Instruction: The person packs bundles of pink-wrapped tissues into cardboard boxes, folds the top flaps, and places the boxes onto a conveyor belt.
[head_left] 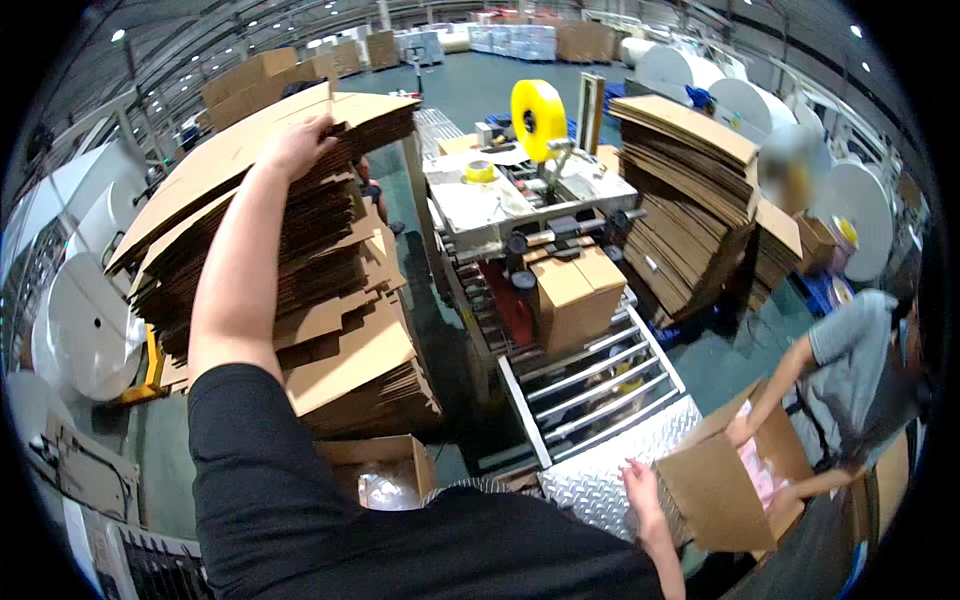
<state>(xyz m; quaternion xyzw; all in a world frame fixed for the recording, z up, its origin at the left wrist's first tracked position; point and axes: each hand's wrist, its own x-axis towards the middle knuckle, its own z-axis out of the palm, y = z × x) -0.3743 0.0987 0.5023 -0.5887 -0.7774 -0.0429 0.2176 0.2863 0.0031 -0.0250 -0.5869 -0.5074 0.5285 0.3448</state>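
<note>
From my remote seat, I watch the left hand [298,148] grasp the far edge of the top sheet [195,190] on the stack [315,220] left of the conveyor [523,411]. My right hand [640,487] hangs loose and empty near the conveyor's near end, beside the box [705,492].

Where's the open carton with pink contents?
In the head view's lower right, the open carton is just right of the person's right hand, with a co-worker's hands inside.
</note>
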